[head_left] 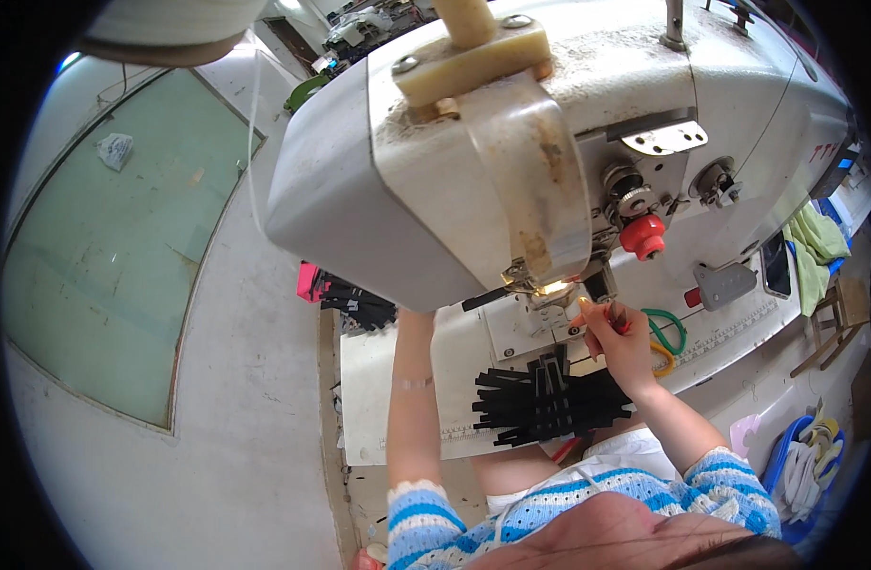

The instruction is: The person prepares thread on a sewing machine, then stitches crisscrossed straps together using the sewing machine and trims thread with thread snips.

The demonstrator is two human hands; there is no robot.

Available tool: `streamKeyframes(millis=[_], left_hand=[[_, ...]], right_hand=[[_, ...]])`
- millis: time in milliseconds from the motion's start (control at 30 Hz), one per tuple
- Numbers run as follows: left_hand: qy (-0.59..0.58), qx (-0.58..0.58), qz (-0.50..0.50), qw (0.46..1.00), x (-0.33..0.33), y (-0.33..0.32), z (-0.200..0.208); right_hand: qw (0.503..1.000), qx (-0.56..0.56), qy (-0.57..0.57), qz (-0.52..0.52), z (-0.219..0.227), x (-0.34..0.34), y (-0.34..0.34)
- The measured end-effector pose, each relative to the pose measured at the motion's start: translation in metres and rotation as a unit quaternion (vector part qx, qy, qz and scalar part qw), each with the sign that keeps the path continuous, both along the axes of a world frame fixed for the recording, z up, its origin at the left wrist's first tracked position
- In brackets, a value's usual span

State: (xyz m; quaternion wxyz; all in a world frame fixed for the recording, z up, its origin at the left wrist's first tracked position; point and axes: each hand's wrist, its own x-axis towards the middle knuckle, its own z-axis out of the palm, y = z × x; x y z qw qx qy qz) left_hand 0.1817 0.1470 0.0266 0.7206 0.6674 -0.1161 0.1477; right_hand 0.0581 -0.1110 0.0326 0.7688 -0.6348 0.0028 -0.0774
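A white sewing machine (350, 180) fills the upper middle, its lamp shining on the needle area (552, 288). A black strip (486, 298) reaches out from the left side of that area. My left forearm goes up behind the machine's head, which hides my left hand. My right hand (622, 348) is just right of the needle area, fingers curled closed around a small red-handled tool (618, 319); its working end is not clear. A green loop (681, 331) and an orange loop (665, 361), like scissor handles, lie beside this hand. Toward me, a pile of black strips (521, 404) rests at the table's front edge.
More black strips (364, 306) lie beside a pink item (308, 282) left of the machine. A phone (776, 264) sits on the table's right end. Further right stand a wooden stool (839, 318) and a blue basket (782, 456) with pale cloth. A thread cone (170, 28) hangs over the upper left.
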Motion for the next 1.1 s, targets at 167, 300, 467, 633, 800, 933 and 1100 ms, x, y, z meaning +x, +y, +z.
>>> streamKeyframes(millis=[167,300,467,633,800,933,1100], left_hand=[[0.159,-0.259,-0.256,0.918,0.027,-0.030,-0.015],[0.216,-0.227,-0.150,0.938,-0.018,-0.056,0.014],[0.166,-0.091,-0.058,0.980,-0.087,-0.086,0.025],[0.154,-0.142,-0.033,0.977,-0.093,-0.091,0.031],[0.234,-0.086,-0.061,0.967,-0.080,-0.086,0.020],[0.205,-0.099,-0.068,0.971,-0.072,-0.084,0.013],[0.208,-0.132,-0.050,0.968,-0.072,-0.091,0.016]], right_hand=[[0.999,0.009,-0.006,0.031,-0.003,-0.004,0.001],[0.999,0.020,-0.020,0.022,-0.008,-0.002,-0.004],[0.993,-0.025,0.086,0.081,-0.010,0.009,0.000],[0.984,-0.029,0.084,0.156,0.013,0.009,0.003],[0.986,-0.051,0.051,0.152,0.012,0.005,0.004],[0.987,-0.038,0.014,0.153,0.004,0.006,0.008],[0.989,-0.029,0.018,0.147,0.002,0.009,0.006]])
